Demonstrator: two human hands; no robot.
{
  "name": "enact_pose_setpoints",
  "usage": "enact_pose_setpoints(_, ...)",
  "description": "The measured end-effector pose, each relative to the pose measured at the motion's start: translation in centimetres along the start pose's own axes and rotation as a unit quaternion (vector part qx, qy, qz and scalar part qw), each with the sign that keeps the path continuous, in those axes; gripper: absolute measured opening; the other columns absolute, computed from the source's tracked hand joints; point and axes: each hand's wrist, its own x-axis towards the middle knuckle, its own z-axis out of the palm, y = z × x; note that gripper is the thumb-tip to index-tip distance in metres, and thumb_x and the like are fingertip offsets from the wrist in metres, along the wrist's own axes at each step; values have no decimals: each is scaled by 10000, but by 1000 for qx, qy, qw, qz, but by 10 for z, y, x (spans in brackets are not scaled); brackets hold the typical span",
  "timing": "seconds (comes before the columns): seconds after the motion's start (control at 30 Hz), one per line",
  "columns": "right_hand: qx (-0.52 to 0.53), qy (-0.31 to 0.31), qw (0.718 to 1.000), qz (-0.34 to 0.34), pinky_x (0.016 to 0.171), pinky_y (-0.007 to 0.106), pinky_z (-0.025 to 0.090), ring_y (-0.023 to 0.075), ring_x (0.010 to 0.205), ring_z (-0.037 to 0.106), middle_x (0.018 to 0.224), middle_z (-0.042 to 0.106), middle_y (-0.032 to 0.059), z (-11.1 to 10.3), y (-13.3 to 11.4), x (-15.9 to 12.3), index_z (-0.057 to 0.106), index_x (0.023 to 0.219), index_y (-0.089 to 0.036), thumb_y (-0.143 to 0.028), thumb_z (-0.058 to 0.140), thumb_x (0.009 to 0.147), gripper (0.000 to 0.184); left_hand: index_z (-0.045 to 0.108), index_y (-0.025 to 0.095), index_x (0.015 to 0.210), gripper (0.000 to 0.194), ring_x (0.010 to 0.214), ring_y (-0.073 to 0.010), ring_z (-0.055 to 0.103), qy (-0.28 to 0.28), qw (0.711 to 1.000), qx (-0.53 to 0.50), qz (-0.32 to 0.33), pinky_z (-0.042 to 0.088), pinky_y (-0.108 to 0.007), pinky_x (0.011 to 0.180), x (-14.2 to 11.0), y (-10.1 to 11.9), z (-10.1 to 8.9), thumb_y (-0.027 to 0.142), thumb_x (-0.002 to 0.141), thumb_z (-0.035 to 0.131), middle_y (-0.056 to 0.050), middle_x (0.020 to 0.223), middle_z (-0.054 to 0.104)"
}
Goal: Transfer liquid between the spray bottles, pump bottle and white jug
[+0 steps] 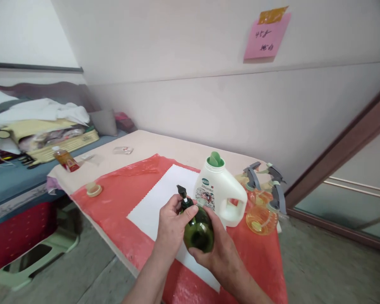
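A dark green pump bottle (199,230) is held tilted in both hands above the table, its base turned toward me. My left hand (174,217) is closed around the collar below the black pump head (181,192). Around the bottle's body wraps my right hand (220,245), thumb near the base. Just behind stands a white detergent jug (220,190) with a handle and an uncapped green spout (215,159). Under the hands lies a white sheet (164,190) with a scalloped edge.
Several clear amber spray bottles (262,219) with grey triggers stand right of the jug. Red plastic (114,211) covers the table, bearing a round cap (94,190) at left. A bottle of amber liquid (65,159) is at the table's left edge. A green stool (47,253) stands below.
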Motion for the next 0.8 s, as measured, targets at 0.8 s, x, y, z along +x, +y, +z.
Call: enact_pose_setpoints(0.8, 176, -117, 967, 142, 1006, 428, 427, 279, 1160, 552, 1268, 593, 68, -19, -19, 0, 382, 1333, -251, -221, 756, 546, 872, 735, 186, 1002, 282, 958, -208, 615, -131, 990, -24, -38, 430, -323, 899, 8, 4, -20, 287, 741, 763, -67, 979, 709)
